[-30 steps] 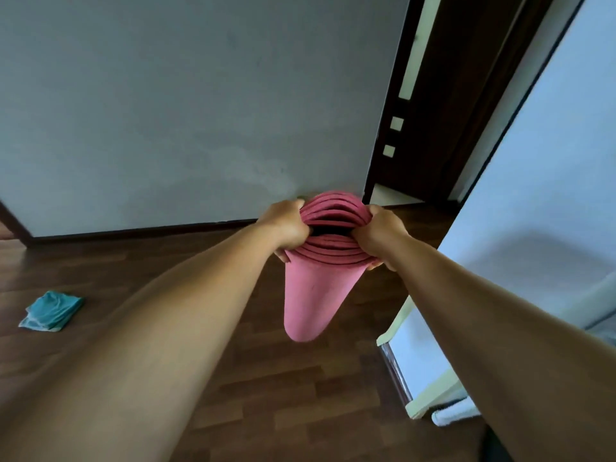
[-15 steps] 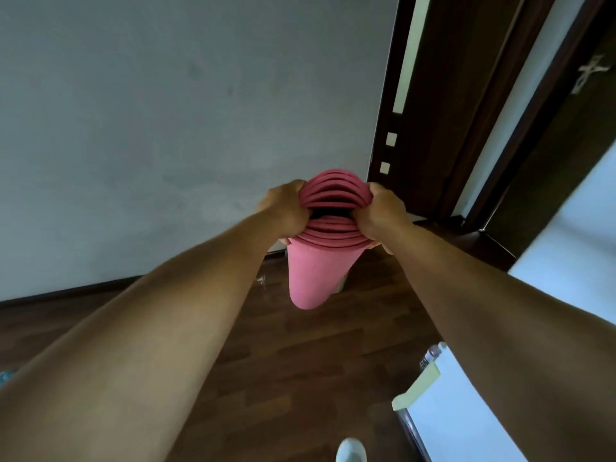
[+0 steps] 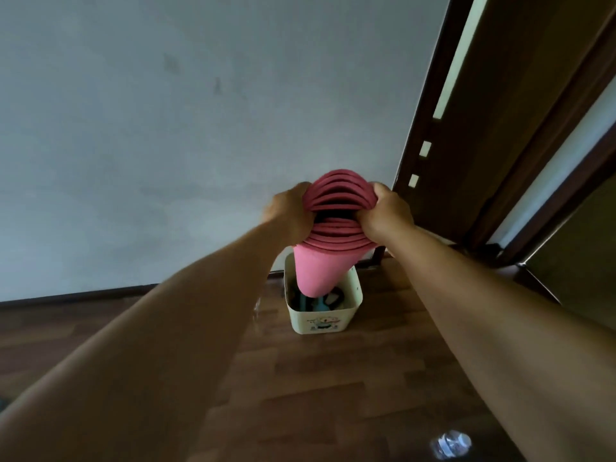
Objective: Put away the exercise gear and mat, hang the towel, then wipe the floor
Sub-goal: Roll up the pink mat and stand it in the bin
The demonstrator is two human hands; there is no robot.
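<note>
I hold a rolled pink exercise mat (image 3: 322, 268) upright in front of me, its coiled top end facing the camera. My left hand (image 3: 289, 211) grips the left side of that top end and my right hand (image 3: 383, 213) grips the right side. The mat's lower end hangs over a cream plastic bin (image 3: 353, 291) that stands on the floor against the wall. Teal and black gear (image 3: 325, 303) lies inside the bin, partly hidden by the mat. I cannot tell whether the mat touches the bin.
A grey wall (image 3: 166, 128) rises straight ahead. A dark wooden door (image 3: 493, 121) with light inserts stands to the right of the bin. Dark wood flooring (image 3: 333, 395) spreads below. A clear plastic bottle (image 3: 450, 445) lies at the bottom right.
The view has swung right and closer to the wall. The teal cloth on the left floor has left the frame, and the cream bin has appeared under the mat. Both hands keep their grip.
</note>
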